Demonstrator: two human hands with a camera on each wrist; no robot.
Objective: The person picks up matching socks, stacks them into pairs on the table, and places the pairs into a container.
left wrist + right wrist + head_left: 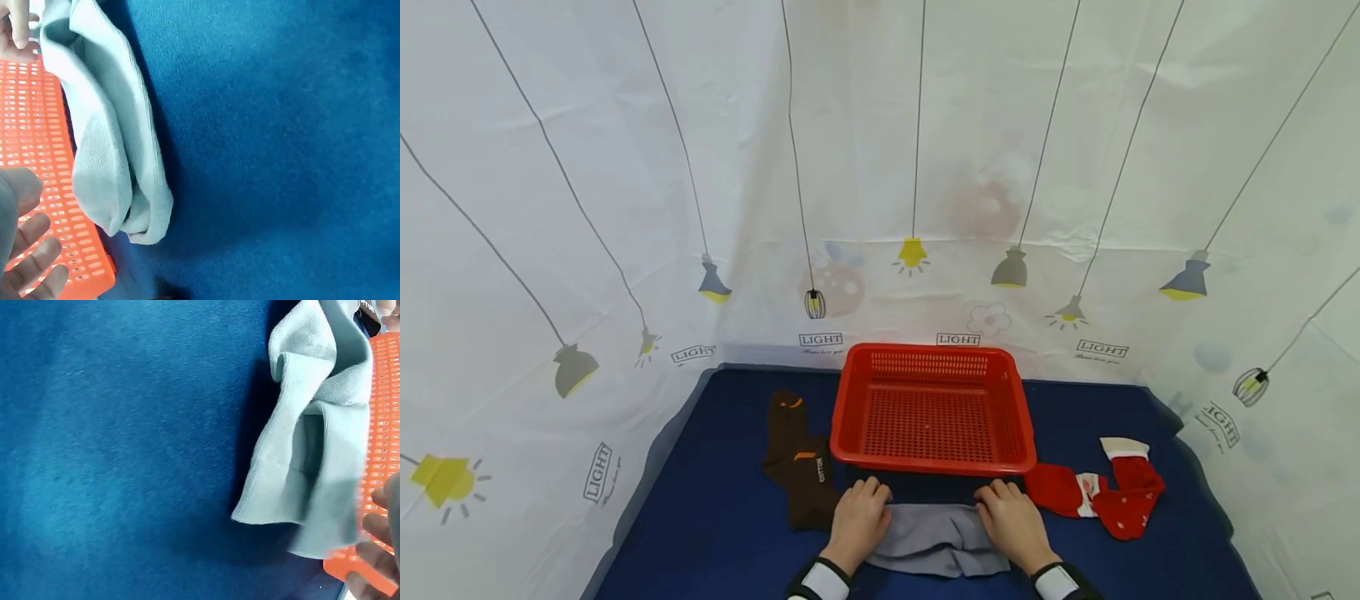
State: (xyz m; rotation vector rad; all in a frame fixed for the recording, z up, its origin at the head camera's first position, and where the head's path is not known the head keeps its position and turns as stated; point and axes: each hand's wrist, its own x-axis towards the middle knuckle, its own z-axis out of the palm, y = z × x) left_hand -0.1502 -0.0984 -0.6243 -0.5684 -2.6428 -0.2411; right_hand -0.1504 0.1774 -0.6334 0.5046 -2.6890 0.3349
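Observation:
A pair of light grey socks (936, 537) lies stretched sideways on the blue surface between my two hands. My left hand (859, 518) is at their left end, its fingers loosely bent and apart beside the toe ends in the left wrist view. At the other end, my right hand (1011, 521) has its spread fingers (375, 555) close beside the cuffs. The upper cuff edge there is blurred and overlaps the fingertips. Both hands point toward the red basket (932, 465) just beyond the socks.
Brown socks (801, 487) with orange marks and white lettering lie left of the basket, partly behind my left hand. Red and white patterned socks (1123, 496) are spread to its right. A white sheet (880, 167) printed with lamps hangs behind the blue surface (722, 500).

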